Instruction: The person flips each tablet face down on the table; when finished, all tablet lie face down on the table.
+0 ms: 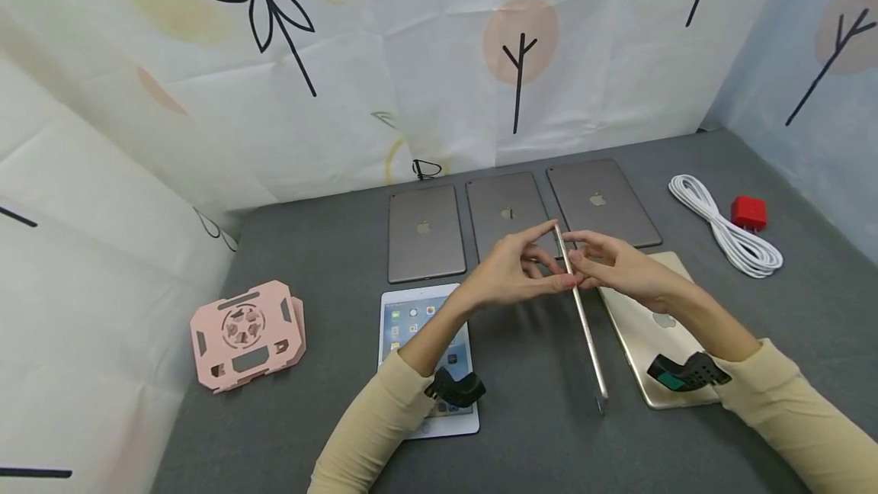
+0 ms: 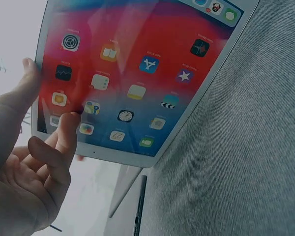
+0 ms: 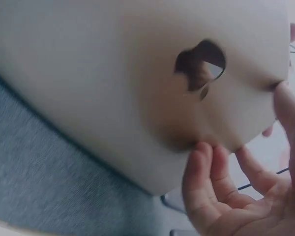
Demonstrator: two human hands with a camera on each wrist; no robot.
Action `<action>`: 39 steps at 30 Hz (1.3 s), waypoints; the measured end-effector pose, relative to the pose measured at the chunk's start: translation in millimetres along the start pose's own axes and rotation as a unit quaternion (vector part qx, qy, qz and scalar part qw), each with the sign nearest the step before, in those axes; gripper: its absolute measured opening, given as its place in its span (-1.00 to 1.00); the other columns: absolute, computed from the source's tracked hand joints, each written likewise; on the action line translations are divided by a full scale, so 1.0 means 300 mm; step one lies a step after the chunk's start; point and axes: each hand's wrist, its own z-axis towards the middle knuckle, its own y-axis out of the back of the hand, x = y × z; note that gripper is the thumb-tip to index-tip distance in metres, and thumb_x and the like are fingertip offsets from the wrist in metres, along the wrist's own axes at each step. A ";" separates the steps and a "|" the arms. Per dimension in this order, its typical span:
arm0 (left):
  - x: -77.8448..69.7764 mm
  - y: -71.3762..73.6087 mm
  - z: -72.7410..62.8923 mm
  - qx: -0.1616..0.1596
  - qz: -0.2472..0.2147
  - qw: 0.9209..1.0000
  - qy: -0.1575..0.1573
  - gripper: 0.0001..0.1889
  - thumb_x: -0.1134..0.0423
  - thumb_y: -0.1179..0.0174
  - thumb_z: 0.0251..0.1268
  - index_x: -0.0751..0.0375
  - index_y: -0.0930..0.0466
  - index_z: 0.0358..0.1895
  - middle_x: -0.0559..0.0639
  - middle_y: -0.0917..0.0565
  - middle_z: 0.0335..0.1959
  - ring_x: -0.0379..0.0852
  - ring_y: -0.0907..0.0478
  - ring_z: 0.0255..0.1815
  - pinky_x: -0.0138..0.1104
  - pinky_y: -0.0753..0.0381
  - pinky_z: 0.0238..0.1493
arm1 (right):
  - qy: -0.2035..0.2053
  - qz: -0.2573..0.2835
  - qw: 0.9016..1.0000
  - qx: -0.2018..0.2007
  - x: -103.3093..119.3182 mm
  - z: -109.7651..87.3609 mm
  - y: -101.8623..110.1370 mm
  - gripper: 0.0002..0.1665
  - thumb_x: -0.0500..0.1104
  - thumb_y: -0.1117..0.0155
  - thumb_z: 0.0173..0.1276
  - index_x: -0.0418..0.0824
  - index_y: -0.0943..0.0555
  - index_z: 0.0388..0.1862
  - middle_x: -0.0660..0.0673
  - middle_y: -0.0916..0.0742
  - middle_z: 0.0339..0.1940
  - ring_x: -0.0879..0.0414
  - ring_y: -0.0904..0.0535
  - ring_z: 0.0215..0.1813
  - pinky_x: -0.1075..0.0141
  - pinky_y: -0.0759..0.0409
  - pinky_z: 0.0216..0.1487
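A white-fronted tablet with a pale gold back [image 1: 585,330] is held on edge between both hands, its thin side towards the head camera. My left hand [image 1: 511,269] holds it from the screen side; in the left wrist view the thumb is at the edge and a bent finger touches the lit screen [image 2: 123,93]. On the other side my right hand [image 1: 620,271] grips it; the right wrist view shows the fingertips [image 3: 201,150] against the back near the logo. Whether its lower edge touches the table, I cannot tell.
Three grey tablets [image 1: 425,235] lie in a row at the back. A lit white tablet [image 1: 442,427] lies under the left forearm, a gold one [image 1: 648,341] by the right. Left is a pink case [image 1: 250,334]; right are a white cable [image 1: 734,238] and red charger [image 1: 748,213].
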 end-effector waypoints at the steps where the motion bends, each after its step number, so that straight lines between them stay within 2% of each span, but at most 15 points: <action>1: 0.002 0.003 -0.003 -0.001 -0.002 1.000 0.002 -0.09 0.24 -0.34 0.37 0.25 0.02 0.65 0.23 -0.79 -0.07 0.20 -0.77 -0.28 -0.47 -0.59 -0.33 | -0.001 -0.008 1.000 0.003 -0.008 0.003 -0.002 -0.22 0.00 -0.01 0.67 -0.31 -0.03 0.65 -0.43 -0.54 0.27 0.13 -0.67 0.02 0.22 -0.66 0.09; 4: 0.006 0.013 -0.012 -0.003 -0.011 1.000 0.009 -0.08 0.25 -0.36 0.34 0.20 0.00 0.65 0.22 -0.79 -0.05 0.17 -0.77 -0.28 -0.46 -0.61 -0.29 | -0.001 -0.039 0.999 0.017 -0.029 0.013 -0.006 -0.23 -0.03 -0.08 0.64 -0.35 -0.09 0.62 -0.32 -0.59 0.11 0.11 -0.68 0.04 0.25 -0.68 0.04; 6: 0.008 0.022 -0.018 -0.006 -0.013 1.000 0.009 -0.08 0.27 -0.38 0.32 0.19 -0.02 0.65 0.22 -0.79 -0.05 0.14 -0.77 -0.29 -0.46 -0.63 -0.24 | -0.005 -0.059 0.998 0.030 -0.042 0.018 -0.005 -0.22 -0.03 -0.11 0.63 -0.36 -0.10 0.62 -0.28 -0.59 0.09 0.07 -0.67 0.05 0.24 -0.66 0.00; 12: 0.011 0.050 -0.035 -0.008 -0.021 1.000 0.004 -0.08 0.34 -0.43 0.24 0.20 -0.11 0.62 0.24 -0.78 -0.06 0.12 -0.77 -0.31 -0.42 -0.67 -0.18 | -0.021 -0.092 0.993 0.064 -0.058 0.019 0.003 -0.15 0.00 -0.23 0.55 -0.27 -0.13 0.63 -0.34 -0.54 0.19 -0.07 -0.66 0.14 0.16 -0.57 0.03; 16: 0.020 0.061 -0.048 -0.007 -0.026 1.000 0.011 -0.10 0.34 -0.45 0.23 0.18 -0.15 0.60 0.26 -0.77 -0.06 -0.08 -0.76 -0.37 -0.42 -0.67 -0.15 | -0.016 -0.089 0.993 0.074 -0.067 0.016 0.007 -0.08 -0.03 -0.33 0.48 -0.26 -0.13 0.64 -0.41 -0.47 0.27 -0.11 -0.64 0.17 0.12 -0.63 0.08; 20: 0.028 0.070 -0.062 -0.009 -0.026 0.999 0.021 -0.12 0.32 -0.46 0.22 0.16 -0.19 0.58 0.22 -0.77 -0.07 -0.23 -0.72 -0.40 -0.42 -0.64 -0.18 | -0.008 -0.093 0.993 0.071 -0.076 0.018 0.011 0.00 -0.07 -0.43 0.39 -0.32 -0.13 0.62 -0.42 -0.48 0.28 -0.11 -0.60 0.19 0.20 -0.65 0.03; 25: 0.037 0.087 -0.082 -0.008 -0.032 0.999 0.040 -0.15 0.33 -0.47 0.20 0.15 -0.23 0.54 0.20 -0.73 -0.04 -0.21 -0.73 -0.36 -0.39 -0.66 -0.16 | 0.004 -0.101 0.993 0.062 -0.080 0.025 0.007 0.03 -0.09 -0.48 0.34 -0.36 -0.15 0.61 -0.39 -0.51 0.24 -0.05 -0.59 0.14 0.30 -0.65 -0.01; 32: 0.060 0.107 -0.115 0.004 -0.041 0.997 0.069 -0.13 0.37 -0.53 0.10 0.28 -0.25 0.48 0.11 -0.64 -0.09 -0.22 -0.71 -0.34 -0.38 -0.64 -0.18 | 0.009 -0.134 0.990 0.051 -0.078 0.024 -0.005 0.01 -0.05 -0.48 0.34 -0.35 -0.19 0.60 -0.38 -0.51 0.23 -0.01 -0.57 0.09 0.26 -0.60 -0.02; 39: 0.095 0.116 -0.144 0.009 -0.034 0.995 0.092 -0.07 0.40 -0.56 0.04 0.36 -0.22 0.49 0.02 -0.63 -0.22 -0.25 -0.68 -0.44 -0.40 -0.62 -0.27 | 0.005 -0.160 0.987 0.033 -0.076 0.031 -0.025 0.04 0.00 -0.53 0.28 -0.34 -0.24 0.58 -0.38 -0.49 0.23 0.00 -0.54 0.05 0.21 -0.57 -0.04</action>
